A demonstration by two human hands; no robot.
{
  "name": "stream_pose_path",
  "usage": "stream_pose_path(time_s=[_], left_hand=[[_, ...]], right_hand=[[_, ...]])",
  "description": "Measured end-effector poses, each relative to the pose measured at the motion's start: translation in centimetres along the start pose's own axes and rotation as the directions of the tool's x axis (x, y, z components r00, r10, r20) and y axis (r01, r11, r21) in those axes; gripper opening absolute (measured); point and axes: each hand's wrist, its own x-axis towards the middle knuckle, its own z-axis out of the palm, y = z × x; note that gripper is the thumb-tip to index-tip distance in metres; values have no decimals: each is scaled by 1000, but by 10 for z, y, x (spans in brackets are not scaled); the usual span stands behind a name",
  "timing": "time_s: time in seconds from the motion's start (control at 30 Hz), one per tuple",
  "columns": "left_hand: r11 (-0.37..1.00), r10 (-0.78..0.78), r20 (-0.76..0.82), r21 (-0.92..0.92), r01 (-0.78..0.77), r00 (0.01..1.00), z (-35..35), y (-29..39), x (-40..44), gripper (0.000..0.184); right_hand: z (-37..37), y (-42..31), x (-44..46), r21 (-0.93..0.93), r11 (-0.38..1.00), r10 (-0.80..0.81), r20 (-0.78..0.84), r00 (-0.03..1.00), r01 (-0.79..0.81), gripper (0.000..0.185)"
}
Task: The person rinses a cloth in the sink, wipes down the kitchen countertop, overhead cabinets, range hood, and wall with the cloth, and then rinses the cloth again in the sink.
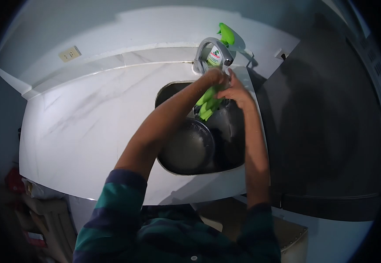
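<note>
A bright green rubber glove [208, 105] hangs over the far part of the sink, its fingers pointing down. My left hand [216, 77] reaches across beneath the faucet and is closed at the glove's upper end; its fingers are partly hidden and blurred. From the right, my right hand [236, 93] meets the glove with thumb and fingers at its edge, one finger pointing up. Below them, a round dark pan or basin [186, 147] rests in the sink, with cloudy water in it. The chrome faucet [209, 41] curves over both hands.
A spray bottle [215, 56] with a green trigger head stands behind the faucet. The dark sink [230, 149] is set into a white marbled counter [94, 118]. A large dark appliance [322, 122] borders the right side. A wall outlet [70, 54] is at upper left.
</note>
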Motion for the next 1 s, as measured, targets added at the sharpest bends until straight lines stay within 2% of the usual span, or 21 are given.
stream_pose_path(time_s=[0.03, 0.1, 0.17, 0.23, 0.27, 0.33, 0.43, 0.47, 0.5, 0.53, 0.57, 0.6, 0.63, 0.67, 0.7, 0.73, 0.77, 0.8, 0.83, 0.87, 1.0], left_hand=[[947, -317, 2, -59, 317, 948, -7, 8, 5, 28], [864, -398, -199, -411, 293, 895, -36, 17, -25, 31], [757, -487, -284, -609, 237, 826, -48, 12, -52, 33], [688, -543, -286, -690, 223, 790, -54, 0, -70, 34], [652, -609, -216, -684, 327, 764, -40, -19, -72, 37], [785, -566, -177, -413, 462, 805, 5, -64, -71, 42], [819, -529, 25, -244, 519, 848, 16, -46, -110, 48], [913, -403, -6, -70, 402, 915, 60, -67, -89, 62], [968, -127, -188, -238, 80, 974, 67, -60, -96, 77], [881, 389, -460, -68, -468, 798, 69, -57, -96, 78], [686, 173, -441, -588, -429, 881, 80, -46, -92, 77], [265, -7, -312, -917, -299, 950, 93, -35, -88, 75], [287, -48, -346, -903, -318, 937, 75, -18, -98, 70], [381, -144, -394, -869, -316, 908, 98, -25, -85, 66], [408, -127, -478, -824, -394, 869, 112, -32, -73, 62], [427, -86, -331, -865, -265, 940, 111, -37, -69, 63], [696, -116, -94, -718, 13, 989, 98, -38, -61, 63], [748, -110, -171, -663, -32, 979, 96, -41, -51, 62], [794, -90, -242, -603, -77, 966, 98, -41, -45, 61], [831, -38, -228, -547, -96, 973, 91, -37, -46, 58], [859, 221, -91, -454, -238, 971, 64, -3, -51, 52]], right_hand=[[7, 19, 7, 114, 993, -47, 51, 998, 41, 97], [33, 62, 23, 182, 963, -171, -152, 974, 197, 95], [51, 94, 23, 128, 983, -100, -209, 973, 128, 74], [48, 127, 36, -204, 963, 110, -299, 948, -176, 48], [43, 135, 47, -428, 881, 66, -308, 949, -201, 49], [32, 140, 68, -789, 568, -27, -304, 952, -236, 52], [40, 54, 41, -586, 756, 249, -156, 956, -292, 37], [47, 47, 43, -704, 654, 169, -221, 960, -277, 28], [46, 45, 50, -813, 555, 129, -127, 983, -178, 28], [43, 46, 58, -894, 443, 101, -26, 995, -68, 28], [40, 46, 65, -947, 317, 82, 83, 993, 53, 28], [37, 49, 64, -923, 383, -68, -63, 996, -32, 33], [23, 41, 60, -828, 555, 3, 95, 996, 77, 29], [9, 56, 55, -567, 818, -73, 54, 996, 91, 22], [4, 41, 36, -433, 901, -8, 22, 1000, 17, 19], [-7, 54, 26, -177, 982, -58, 79, 995, 72, 21], [-12, 57, 12, -27, 999, -23, 65, 998, 25, 25], [-13, 63, -5, 94, 994, -61, 96, 994, 52, 35], [-17, 72, -14, 58, 996, 59, 57, 997, -63, 41], [-29, 87, -14, -141, 982, 148, 138, 979, -128, 50], [-3, 112, -16, 133, 982, 108, 190, 976, -134, 47]])
